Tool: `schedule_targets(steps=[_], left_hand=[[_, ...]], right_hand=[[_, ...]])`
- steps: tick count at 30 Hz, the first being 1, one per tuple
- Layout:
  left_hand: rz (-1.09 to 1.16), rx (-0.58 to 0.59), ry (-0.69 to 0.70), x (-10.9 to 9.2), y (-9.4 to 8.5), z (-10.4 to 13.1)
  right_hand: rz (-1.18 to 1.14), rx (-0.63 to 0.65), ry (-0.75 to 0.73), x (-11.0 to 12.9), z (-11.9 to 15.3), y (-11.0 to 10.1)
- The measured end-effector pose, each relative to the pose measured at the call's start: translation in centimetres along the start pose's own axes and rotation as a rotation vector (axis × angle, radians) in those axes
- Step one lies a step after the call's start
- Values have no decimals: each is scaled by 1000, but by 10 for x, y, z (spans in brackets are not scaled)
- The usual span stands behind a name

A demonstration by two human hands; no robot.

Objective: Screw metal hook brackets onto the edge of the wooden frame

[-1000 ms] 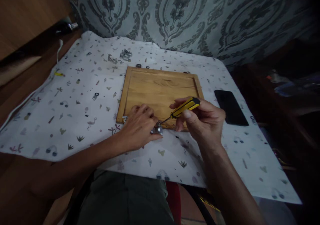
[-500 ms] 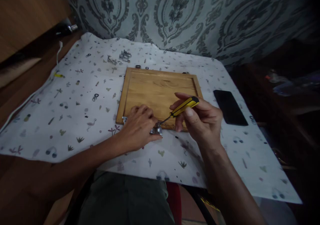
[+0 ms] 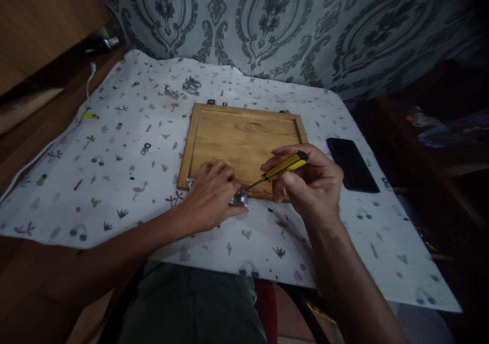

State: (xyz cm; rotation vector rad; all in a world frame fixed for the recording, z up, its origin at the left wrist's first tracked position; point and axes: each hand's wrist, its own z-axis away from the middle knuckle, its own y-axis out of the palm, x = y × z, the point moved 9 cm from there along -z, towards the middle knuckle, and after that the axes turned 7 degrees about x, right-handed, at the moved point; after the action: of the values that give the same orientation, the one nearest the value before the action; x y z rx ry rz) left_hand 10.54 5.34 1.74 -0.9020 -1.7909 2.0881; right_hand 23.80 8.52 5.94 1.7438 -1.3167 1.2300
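Observation:
My right hand (image 3: 311, 183) grips a yellow and black screwdriver (image 3: 286, 166) by its handle. The thin shaft slants down to the left, its tip at a shiny metal latch (image 3: 239, 200) on the near edge of a framed wooden panel (image 3: 244, 135). With closed fingers, my left hand (image 3: 214, 196) presses the latch against the panel; part of the latch is under the fingers. Another small metal piece (image 3: 190, 182) shows at the panel's near left corner. Whether the tip sits in a screw head is too small to tell.
Several metal fittings (image 3: 191, 84) lie on the patterned tablecloth (image 3: 114, 155) behind the panel. A black phone (image 3: 352, 164) rests to the right. A white cable (image 3: 49, 140) runs along the left edge, and a patterned wall (image 3: 267, 23) rises behind the table.
My right hand and the screwdriver handle have shifted slightly right, and the screwdriver has turned a little about its length. The left hand, latch and panel keep their places.

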Motion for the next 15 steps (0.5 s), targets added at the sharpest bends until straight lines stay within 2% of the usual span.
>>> schedule_targets(steps=[4, 8, 15], left_hand=[[0, 6, -6, 0, -1, -1], [7, 39, -12, 1, 1, -1], [0, -16, 7, 1, 1, 1]], right_hand=[[11, 28, 31, -1, 1, 4], [20, 1, -18, 5, 0, 3], [-14, -20, -19, 0, 0, -4]])
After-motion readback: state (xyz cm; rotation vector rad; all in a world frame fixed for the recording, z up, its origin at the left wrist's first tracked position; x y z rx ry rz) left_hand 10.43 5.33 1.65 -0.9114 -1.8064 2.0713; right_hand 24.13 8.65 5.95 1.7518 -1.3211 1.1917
